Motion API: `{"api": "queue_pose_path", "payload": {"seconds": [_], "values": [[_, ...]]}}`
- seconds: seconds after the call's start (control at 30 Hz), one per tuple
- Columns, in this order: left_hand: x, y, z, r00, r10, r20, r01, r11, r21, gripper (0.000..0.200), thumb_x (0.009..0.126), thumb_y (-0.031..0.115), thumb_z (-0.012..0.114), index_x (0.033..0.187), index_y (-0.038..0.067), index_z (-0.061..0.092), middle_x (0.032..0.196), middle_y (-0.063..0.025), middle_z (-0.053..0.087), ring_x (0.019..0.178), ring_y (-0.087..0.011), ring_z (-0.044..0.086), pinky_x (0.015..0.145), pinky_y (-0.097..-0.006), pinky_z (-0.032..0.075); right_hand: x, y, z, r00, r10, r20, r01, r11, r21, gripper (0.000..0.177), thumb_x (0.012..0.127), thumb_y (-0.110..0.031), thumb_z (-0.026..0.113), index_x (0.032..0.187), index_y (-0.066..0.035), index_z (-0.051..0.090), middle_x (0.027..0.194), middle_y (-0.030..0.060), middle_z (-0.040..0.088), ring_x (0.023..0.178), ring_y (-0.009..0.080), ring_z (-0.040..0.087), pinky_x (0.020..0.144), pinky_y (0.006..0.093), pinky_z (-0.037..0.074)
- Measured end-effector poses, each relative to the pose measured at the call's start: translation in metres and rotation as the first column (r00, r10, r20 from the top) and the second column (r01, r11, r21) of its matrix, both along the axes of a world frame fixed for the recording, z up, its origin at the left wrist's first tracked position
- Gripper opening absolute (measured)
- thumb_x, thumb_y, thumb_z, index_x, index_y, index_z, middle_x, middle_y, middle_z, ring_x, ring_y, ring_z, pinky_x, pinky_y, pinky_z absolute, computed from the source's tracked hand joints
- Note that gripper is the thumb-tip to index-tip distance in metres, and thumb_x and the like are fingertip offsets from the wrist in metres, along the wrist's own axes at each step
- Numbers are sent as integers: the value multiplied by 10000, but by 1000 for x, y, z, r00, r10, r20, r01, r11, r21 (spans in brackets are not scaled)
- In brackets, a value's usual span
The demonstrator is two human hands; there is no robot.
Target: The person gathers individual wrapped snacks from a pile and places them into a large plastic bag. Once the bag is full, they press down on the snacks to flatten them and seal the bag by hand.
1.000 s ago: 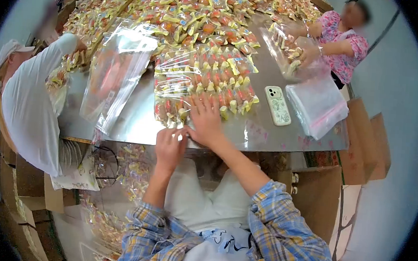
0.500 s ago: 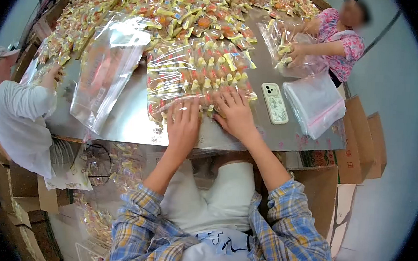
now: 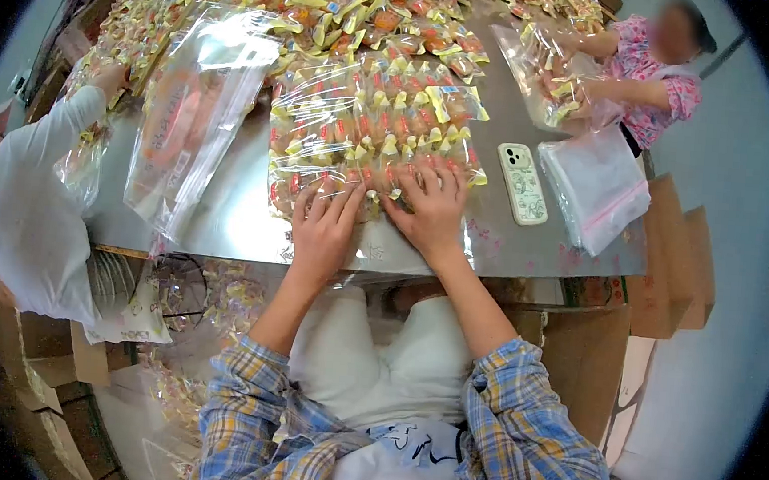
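Observation:
A large clear plastic bag (image 3: 356, 131) lies flat on the metal table, filled with rows of small wrapped packets with yellow ends and red print. My left hand (image 3: 321, 236) rests on its near edge, fingers stretched and apart. Beside it, my right hand (image 3: 431, 212) presses flat on the near right part of the bag, fingers spread over the lowest row. One loose packet (image 3: 459, 103) lies at the bag's upper right corner.
Flat printed bags (image 3: 187, 124) lie left, a phone (image 3: 522, 185) and a stack of clear bags (image 3: 593, 192) right. Loose packets (image 3: 365, 11) are heaped at the back. A person (image 3: 654, 89) handles a bag at right; another person (image 3: 35, 207) reaches in from the left.
My hands stay on the bag's near edge, with my fingers shifted slightly. The person at left has reached farther toward the heap. The bag at right is tilted differently in that person's hands.

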State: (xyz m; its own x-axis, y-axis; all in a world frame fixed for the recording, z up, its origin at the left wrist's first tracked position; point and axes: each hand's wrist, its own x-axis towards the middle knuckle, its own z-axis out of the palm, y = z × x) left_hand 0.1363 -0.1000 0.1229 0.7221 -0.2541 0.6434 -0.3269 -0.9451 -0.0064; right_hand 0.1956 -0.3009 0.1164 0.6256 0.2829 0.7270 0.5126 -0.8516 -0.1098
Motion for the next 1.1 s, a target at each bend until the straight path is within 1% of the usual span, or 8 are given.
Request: {"api": "queue_pose_path", "payload": {"seconds": [0.07, 0.17, 0.27, 0.43, 0.73, 0.83, 0.93, 1.1], "values": [[1, 2, 1, 1000, -16, -13, 15, 1000, -9, 262, 938, 230, 714, 1172, 113, 724, 1192, -88, 730, 1240, -267, 630, 1130, -470, 379, 2, 3, -4, 1000, -21, 20, 21, 999, 26, 514, 769, -444, 824, 1213, -204, 725, 1272, 84, 673, 1267, 331, 563, 1132, 550, 353], [-6, -2, 9, 1000, 26, -10, -27, 998, -52, 424, 904, 231, 739, 1314, 130, 698, 1127, -44, 720, 1155, -246, 635, 1120, -456, 409, 2, 3, -2, 999, -1, -45, 3, 998, 64, 511, 755, -459, 827, 1194, -216, 732, 1278, 82, 672, 1281, 341, 557, 1151, 569, 325], [-12, -6, 3, 987, 141, 84, -134, 987, -85, 433, 868, 258, 789, 1271, 115, 718, 1050, -39, 703, 1113, -243, 624, 1126, -468, 406, -3, 2, 4, 997, 43, -57, -37, 995, 97, 515, 733, -482, 837, 1171, -229, 742, 1293, 73, 669, 1312, 347, 536, 1168, 595, 288], [-7, -12, 0, 976, 215, 41, -203, 959, -197, 266, 817, 162, 766, 1076, 112, 732, 1042, -38, 703, 1053, -235, 615, 1069, -437, 381, -1, -2, -2, 997, 69, -46, -66, 996, 66, 481, 749, -502, 835, 1146, -244, 756, 1344, 45, 660, 1364, 346, 496, 1188, 613, 253], [-5, -22, 0, 964, 264, 8, -253, 931, -263, 307, 768, 149, 762, 1067, 93, 726, 994, -57, 667, 1018, -268, 595, 1092, -470, 373, 2, 0, -7, 997, 71, -41, -67, 992, 107, 379, 801, -443, 821, 1126, -255, 764, 1363, 22, 649, 1368, 341, 496, 1195, 598, 251], [-4, -23, 3, 970, 242, 19, -232, 948, -220, 280, 822, 189, 781, 1042, 41, 690, 1112, -103, 694, 1169, -302, 605, 1105, -507, 362, 4, -3, -11, 996, 85, -40, -80, 990, 112, 371, 806, -426, 821, 1135, -264, 762, 1348, 9, 652, 1366, 337, 495, 1188, 590, 259], [-5, -18, 0, 975, 223, -13, -220, 948, -229, 298, 845, 167, 762, 1107, 39, 700, 1203, -118, 690, 1266, -315, 585, 1161, -522, 332, 2, -2, -8, 994, 102, -29, -98, 990, 101, 368, 808, -401, 821, 1146, -269, 761, 1338, -8, 656, 1366, 337, 490, 1181, 583, 266], [2, -30, 6, 962, 271, 11, -263, 941, -215, 453, 848, 90, 707, 1298, 143, 705, 1267, -107, 667, 1279, -304, 579, 1195, -504, 288, 2, -4, -5, 992, 124, -20, -122, 989, 86, 406, 817, -354, 807, 1213, -284, 749, 1336, -22, 664, 1357, 342, 487, 1185, 578, 264]]}}
